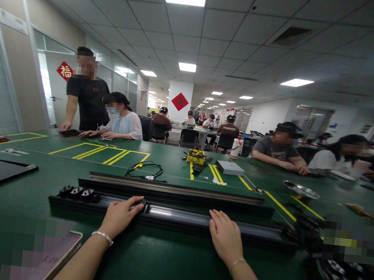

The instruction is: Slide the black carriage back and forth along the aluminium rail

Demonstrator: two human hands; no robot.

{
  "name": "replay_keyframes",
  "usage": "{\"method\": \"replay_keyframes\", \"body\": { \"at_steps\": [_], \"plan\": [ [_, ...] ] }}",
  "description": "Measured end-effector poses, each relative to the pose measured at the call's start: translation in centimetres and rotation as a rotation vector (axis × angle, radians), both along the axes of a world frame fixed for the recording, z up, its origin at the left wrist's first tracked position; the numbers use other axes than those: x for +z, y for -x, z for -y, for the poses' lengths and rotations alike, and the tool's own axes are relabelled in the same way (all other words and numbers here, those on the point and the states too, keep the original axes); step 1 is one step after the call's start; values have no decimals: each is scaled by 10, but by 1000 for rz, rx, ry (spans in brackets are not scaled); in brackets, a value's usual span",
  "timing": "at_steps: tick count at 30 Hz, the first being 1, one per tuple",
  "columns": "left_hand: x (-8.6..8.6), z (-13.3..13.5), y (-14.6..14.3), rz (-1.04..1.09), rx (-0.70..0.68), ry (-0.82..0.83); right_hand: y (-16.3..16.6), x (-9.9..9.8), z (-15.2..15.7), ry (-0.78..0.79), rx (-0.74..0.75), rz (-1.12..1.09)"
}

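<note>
A long black rail (179, 217) with a shiny channel lies crosswise on the table before me. Several black socket modules (81, 193) with pale faces sit at its left end. My left hand (119, 216) rests on the rail left of its middle, thumb and forefinger closed around a small dark piece at the channel that is too small to make out. Flat across the rail further right lies my right hand (226, 237), fingers stretched out and holding nothing. Just behind is a second long dark rail (175, 192), parallel to the first.
A phone (57, 260) lies at the lower left. More black modules (336, 276) are heaped at the lower right. Beyond the rails are a black cable (145, 170), a yellow device (196, 156), a grey box (230, 167) and a metal bowl (301, 190). Other people sit around the table.
</note>
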State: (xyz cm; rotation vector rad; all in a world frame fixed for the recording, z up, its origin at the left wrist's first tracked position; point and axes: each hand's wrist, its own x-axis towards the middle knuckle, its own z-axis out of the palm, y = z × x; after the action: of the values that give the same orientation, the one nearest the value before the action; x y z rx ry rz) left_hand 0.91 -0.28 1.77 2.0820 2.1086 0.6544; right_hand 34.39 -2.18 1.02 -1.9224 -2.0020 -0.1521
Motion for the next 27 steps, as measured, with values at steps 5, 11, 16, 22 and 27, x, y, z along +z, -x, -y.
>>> {"method": "replay_keyframes", "body": {
  "at_steps": [5, 11, 16, 22, 27],
  "plan": [
    [2, 1, -1, -13, -2, 5, 0, 0, 0, -2, -4, 5],
    [5, 3, -3, -4, -9, 6, 0, 2, 1, 16, -5, -8],
    [8, 3, -5, 13, 2, 22, -1, 0, 0, 13, -3, -5],
    [8, 2, -6, 33, 9, 23, -1, 1, 0, 18, -3, -11],
    [5, 0, -5, 23, -4, 15, -1, 0, -1, 15, 2, -17]
  ]
}}
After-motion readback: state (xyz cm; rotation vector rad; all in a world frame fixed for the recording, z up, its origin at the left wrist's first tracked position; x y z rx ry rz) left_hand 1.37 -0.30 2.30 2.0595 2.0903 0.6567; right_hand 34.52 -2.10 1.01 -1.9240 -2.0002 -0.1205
